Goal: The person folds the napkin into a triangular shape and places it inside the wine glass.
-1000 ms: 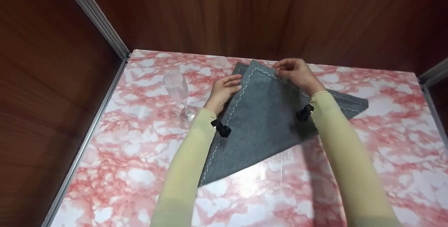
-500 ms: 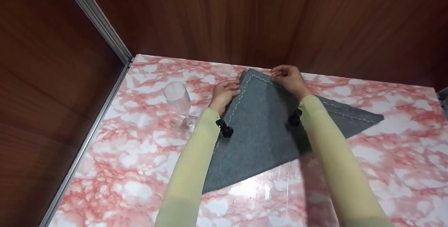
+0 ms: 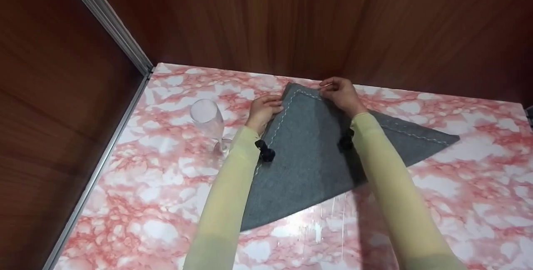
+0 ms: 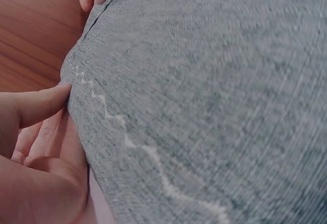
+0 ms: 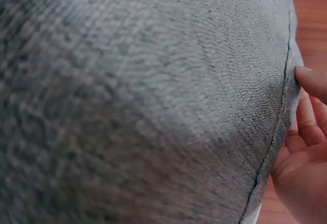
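Grey cloth (image 3: pixel 310 153), folded in a triangle, on worktop (image 3: pixel 458 203); left hand (image 3: pixel 262 109) and right hand (image 3: pixel 339 93) pinch its far corner. Glass (image 3: pixel 208 122) near left.

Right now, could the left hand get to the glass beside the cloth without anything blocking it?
Probably yes. The glass stands just left of the left hand, with only bare tabletop between them. The hand would first have to leave the grey cloth edge.

— What's the grey cloth (image 3: pixel 308 153) like?
— Matt, felt-like, fuzzy weave, with white zigzag stitching along its edge.
— And the desk (image 3: pixel 166 203)?
— Glossy pink-and-white marble pattern, reflecting light. Clear glass (image 3: pixel 207 121) stands on it; wood-grain walls (image 3: pixel 291 20), metal trim (image 3: pixel 104 16).
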